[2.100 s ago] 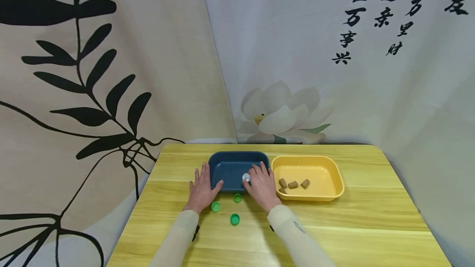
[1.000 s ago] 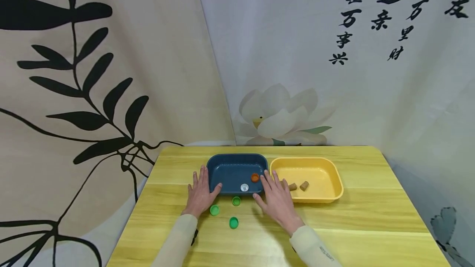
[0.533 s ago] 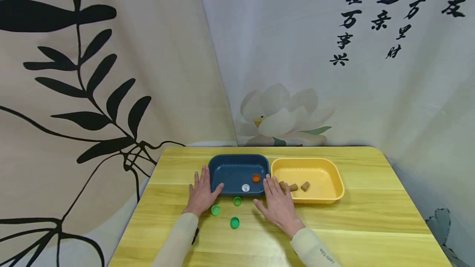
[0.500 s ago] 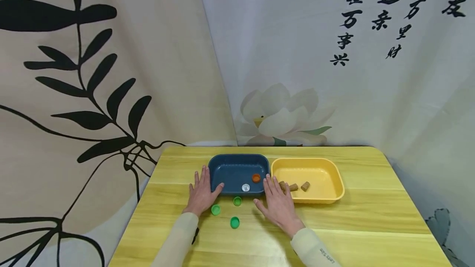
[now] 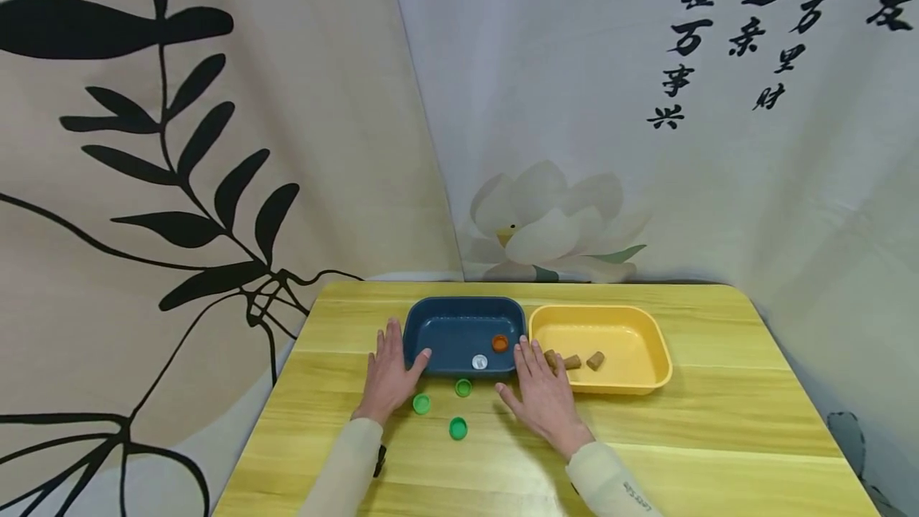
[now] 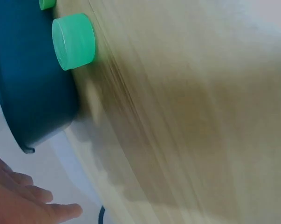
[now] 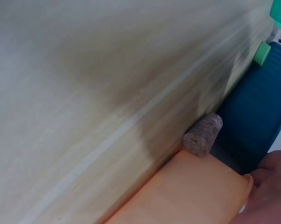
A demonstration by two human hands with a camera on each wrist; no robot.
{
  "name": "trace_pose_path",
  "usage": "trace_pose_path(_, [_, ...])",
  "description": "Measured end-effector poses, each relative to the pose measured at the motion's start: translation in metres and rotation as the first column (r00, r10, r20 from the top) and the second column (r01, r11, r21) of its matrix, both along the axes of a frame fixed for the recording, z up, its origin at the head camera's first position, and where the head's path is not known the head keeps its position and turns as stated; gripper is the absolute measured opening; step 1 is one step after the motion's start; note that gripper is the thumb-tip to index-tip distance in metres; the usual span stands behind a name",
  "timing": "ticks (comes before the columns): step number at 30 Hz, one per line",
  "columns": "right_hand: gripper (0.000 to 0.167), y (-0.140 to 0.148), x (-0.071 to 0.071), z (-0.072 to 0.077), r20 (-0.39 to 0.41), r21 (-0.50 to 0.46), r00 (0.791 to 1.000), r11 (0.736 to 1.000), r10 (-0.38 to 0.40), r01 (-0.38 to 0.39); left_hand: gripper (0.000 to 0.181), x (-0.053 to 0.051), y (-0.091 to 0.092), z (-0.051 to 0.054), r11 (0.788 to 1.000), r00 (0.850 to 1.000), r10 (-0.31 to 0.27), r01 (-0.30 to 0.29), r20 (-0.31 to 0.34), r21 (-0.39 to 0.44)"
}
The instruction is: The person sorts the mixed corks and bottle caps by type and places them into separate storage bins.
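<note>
My left hand (image 5: pixel 388 380) lies with straight fingers beside the left end of a dark blue tray (image 5: pixel 445 333). In the left wrist view its fingers (image 6: pixel 30 186) appear apart from the tray wall. My right hand (image 5: pixel 543 397), fingers extended, is at the tray's right front corner; contact there is hard to tell. An orange bottle cap (image 5: pixel 499 343) and a clear, whitish cap (image 5: pixel 479 361) lie inside the blue tray. Three green bottle caps, a left one (image 5: pixel 421 404), a back one (image 5: pixel 463 388) and a front one (image 5: pixel 458 428), sit on the table between my hands.
A yellow tray (image 5: pixel 632 333) adjoins the blue one and contains brown corks (image 5: pixel 595 361), partly hidden by my right hand. The right wrist view shows a cork (image 7: pixel 205 133) on the wooden table (image 7: pixel 107 93) by the two trays. A printed cloth (image 5: pixel 345 102) hangs behind.
My right hand has moved from the clear cap to the right, out of the blue tray, and its fingers have straightened. The orange cap came into sight. My left hand stays by the tray.
</note>
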State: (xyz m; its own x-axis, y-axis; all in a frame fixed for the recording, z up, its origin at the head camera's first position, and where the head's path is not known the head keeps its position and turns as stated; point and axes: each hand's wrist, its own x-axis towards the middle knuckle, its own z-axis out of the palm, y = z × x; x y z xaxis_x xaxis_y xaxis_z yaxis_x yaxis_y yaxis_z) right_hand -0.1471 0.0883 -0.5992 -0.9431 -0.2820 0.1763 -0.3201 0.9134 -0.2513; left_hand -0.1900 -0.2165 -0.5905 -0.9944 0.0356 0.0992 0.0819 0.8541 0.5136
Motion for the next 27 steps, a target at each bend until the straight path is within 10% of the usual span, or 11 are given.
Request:
trace_pose_path(17, [0.083, 0.0, 0.0, 0.001, -0.019, 0.005, 1.0, 1.0, -0.001, 0.001, 0.087, 0.041, -0.019, 0.012, 0.999, 0.999, 0.042, -0.042, 0.001, 0.029])
trace_pose_path(27, [0.083, 0.001, 0.0, 0.003, -0.028, 0.006, 1.0, 1.0, 0.009, -0.009, 0.089, 0.059, -0.015, 0.002, 0.997, 0.987, 0.06, -0.051, 0.151, -0.06])
